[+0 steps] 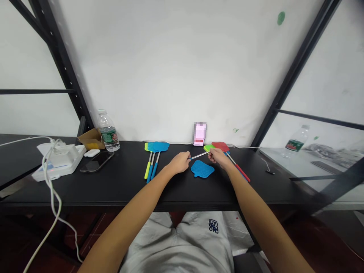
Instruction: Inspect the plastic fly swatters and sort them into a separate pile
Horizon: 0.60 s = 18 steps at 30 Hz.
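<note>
My left hand (pixel 180 162) is closed round the blue handle end of a thin metal fly swatter rod (pixel 200 155). At the rod's other end, my right hand (pixel 218 156) pinches it with closed fingers. The rod runs nearly level between both hands, above the table. Just below it, a loose blue fly swatter head (pixel 202 169) lies flat on the black table. To the left of my left hand rest two blue fly swatters (pixel 161 146) and a yellow-green one (pixel 147 170). Beside my right hand lie a red fly swatter (pixel 220 146) and a green swatter head (pixel 208 147), partly overlapping.
A phone (pixel 200 134) with a lit screen leans against the wall. On the left are a water bottle (pixel 109 136), a cardboard box (pixel 92 139), a dark phone (pixel 97 162), a white case (pixel 92 152) and a power strip (pixel 59 161) with cables. Black metal posts frame both sides.
</note>
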Motion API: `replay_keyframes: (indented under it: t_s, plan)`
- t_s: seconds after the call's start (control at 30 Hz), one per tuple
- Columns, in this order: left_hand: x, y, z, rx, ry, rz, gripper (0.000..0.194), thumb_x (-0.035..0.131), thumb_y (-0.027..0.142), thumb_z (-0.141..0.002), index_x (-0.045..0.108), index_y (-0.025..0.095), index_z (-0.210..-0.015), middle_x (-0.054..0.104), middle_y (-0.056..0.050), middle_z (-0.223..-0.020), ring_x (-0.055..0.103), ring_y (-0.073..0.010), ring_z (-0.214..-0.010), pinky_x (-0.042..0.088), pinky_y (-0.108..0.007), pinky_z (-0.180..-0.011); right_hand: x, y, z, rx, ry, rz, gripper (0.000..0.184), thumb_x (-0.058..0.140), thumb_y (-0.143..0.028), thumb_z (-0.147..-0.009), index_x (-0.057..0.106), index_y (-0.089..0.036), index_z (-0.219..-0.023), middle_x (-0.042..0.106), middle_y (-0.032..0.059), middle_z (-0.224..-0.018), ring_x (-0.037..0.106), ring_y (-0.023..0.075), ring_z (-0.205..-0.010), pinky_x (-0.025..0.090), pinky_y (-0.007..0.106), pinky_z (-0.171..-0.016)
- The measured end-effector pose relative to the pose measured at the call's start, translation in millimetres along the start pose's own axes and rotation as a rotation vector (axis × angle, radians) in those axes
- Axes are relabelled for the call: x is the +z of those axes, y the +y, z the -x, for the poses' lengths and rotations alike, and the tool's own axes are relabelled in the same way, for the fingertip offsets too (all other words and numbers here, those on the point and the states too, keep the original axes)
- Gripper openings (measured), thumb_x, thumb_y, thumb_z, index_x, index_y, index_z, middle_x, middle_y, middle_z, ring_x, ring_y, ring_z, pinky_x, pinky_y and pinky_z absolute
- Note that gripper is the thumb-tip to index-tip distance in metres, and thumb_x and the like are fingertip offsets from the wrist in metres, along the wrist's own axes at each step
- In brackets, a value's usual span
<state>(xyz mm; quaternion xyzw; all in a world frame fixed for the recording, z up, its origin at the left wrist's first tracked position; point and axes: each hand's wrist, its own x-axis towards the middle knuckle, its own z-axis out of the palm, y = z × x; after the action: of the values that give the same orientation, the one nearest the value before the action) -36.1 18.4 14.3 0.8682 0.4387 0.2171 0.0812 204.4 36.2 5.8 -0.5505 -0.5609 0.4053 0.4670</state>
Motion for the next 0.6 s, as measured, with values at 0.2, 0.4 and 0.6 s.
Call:
replay_keyframes:
  t_s: [0.2,0.4,0.6]
  plan:
    - [-2.4,5,3,0.015,-0.013,0.029,0.018,0.047,0.031,-0.090,0.058,0.019,-0.097,0.066,-0.007,-0.096,0.061,-0.0189,-0.086,0.044,-0.027,-0.070,9,5,1,-0.016,-0.142,0.031,0.039,0.045,-0.049,-0.092,0.044,-0.019,-0.067,0.050,-0.0012,-0.055,0.040,0.0062,-0.040,0.024,0.018,-0.036]
    - [-5.8,11,6,0.008,-0.021,0.031,0.022,0.046,0.035,-0.090,0.060,0.020,-0.097,0.068,-0.007,-0.094,0.062,-0.0189,-0.086,0.044,-0.027,-0.070,10,8,-1,-0.021,-0.205,0.108,0.039,0.044,-0.052,-0.091,0.047,-0.018,-0.071,0.053,-0.0016,-0.057,0.042,0.0061,-0.041,0.027,0.017,-0.037]
    - [-5.5,12,6,0.007,-0.026,0.040,0.026,0.044,0.038,-0.091,0.062,0.019,-0.090,0.068,-0.007,-0.089,0.062,-0.0184,-0.080,0.042,-0.026,-0.066,10,10,-3,-0.081,-0.131,0.262,0.043,0.042,-0.054,-0.092,0.057,-0.016,-0.079,0.056,-0.0008,-0.058,0.046,0.0068,-0.041,0.031,0.018,-0.039]
